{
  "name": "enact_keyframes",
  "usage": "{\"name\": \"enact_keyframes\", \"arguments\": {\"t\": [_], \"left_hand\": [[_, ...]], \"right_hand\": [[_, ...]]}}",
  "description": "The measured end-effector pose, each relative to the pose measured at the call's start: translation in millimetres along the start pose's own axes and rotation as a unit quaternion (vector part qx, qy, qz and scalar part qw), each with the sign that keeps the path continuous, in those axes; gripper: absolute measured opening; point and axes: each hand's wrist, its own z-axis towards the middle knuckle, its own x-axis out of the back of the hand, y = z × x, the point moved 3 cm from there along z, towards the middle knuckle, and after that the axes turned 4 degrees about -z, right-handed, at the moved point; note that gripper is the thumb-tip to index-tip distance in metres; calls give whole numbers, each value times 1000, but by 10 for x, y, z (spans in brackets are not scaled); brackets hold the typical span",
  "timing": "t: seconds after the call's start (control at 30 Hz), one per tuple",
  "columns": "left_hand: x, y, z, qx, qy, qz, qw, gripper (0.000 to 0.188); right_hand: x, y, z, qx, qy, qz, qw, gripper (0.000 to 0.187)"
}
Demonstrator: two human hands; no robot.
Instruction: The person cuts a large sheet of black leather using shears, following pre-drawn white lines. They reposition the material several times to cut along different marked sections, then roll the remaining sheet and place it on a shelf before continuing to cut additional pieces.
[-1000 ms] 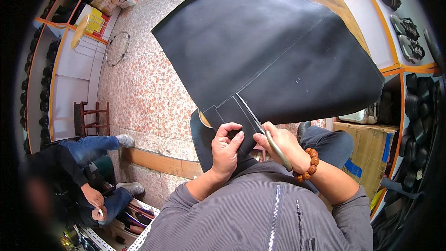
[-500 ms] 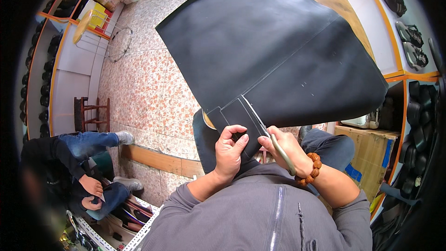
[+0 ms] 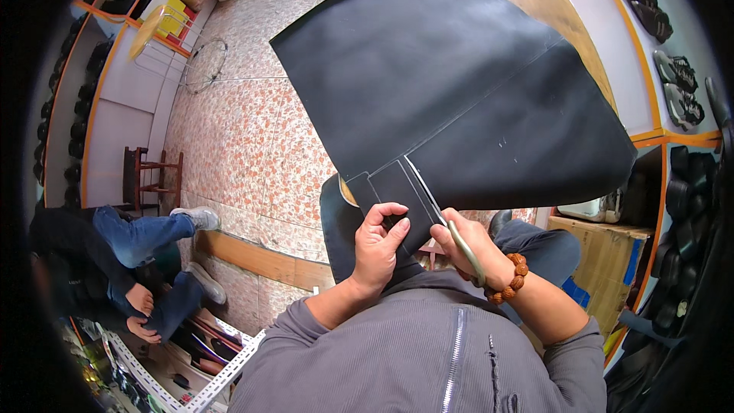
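A large black leather-like sheet (image 3: pixel 451 69) spreads out in front of me, marked with thin pale lines. My left hand (image 3: pixel 378 249) pinches the near strip of it between thumb and fingers. My right hand (image 3: pixel 472 249) is wrapped round scissors (image 3: pixel 461 246) with pale green handles. Their blades lie along a cut beside the strip, and the tip reaches near the corner of a drawn outline. The lower handle loop is partly hidden by my palm. A brown bead bracelet (image 3: pixel 518 279) circles my right wrist.
A wooden table (image 3: pixel 566 8) stands beyond the sheet. To the left, a seated person (image 3: pixel 115 260) rests both hands near the knees, behind a white perforated metal frame (image 3: pixel 130 363). Shoe shelves line both sides; a cardboard box (image 3: pixel 604 260) sits at right.
The whole view has shifted slightly, so the sheet appears a little further right. My hands keep the same hold on sheet and scissors. The seated person's hands and feet have moved a little.
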Motion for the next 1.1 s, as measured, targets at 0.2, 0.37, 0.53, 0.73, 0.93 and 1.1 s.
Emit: {"name": "enact_keyframes", "arguments": {"t": [0.2, 0.37, 0.53, 0.73, 0.93, 1.1], "left_hand": [[-11, 98, -52, -16, -6, 20, 1000, 15], [5, 113, -56, -20, -16, 88, 996, 17], [21, 166, -59, 22, -19, 140, 990, 31], [57, 456, 102, -87, 23, -8, 996, 56], [157, 577, 191, -81, 114, -116, 983, 46], [78, 630, 106, -95, 95, -37, 990, 53]], "right_hand": [[99, -59, 59, 34, -102, 68, 992, 44], [410, -247, 203, -40, -218, 169, 960, 48], [667, -454, 426, -27, -270, 135, 953, 48], [837, -459, 648, 1, -314, 44, 948, 44], [840, -498, 681, 12, -345, 90, 934, 62], [790, -586, 770, 40, -374, 60, 925, 52]]}}
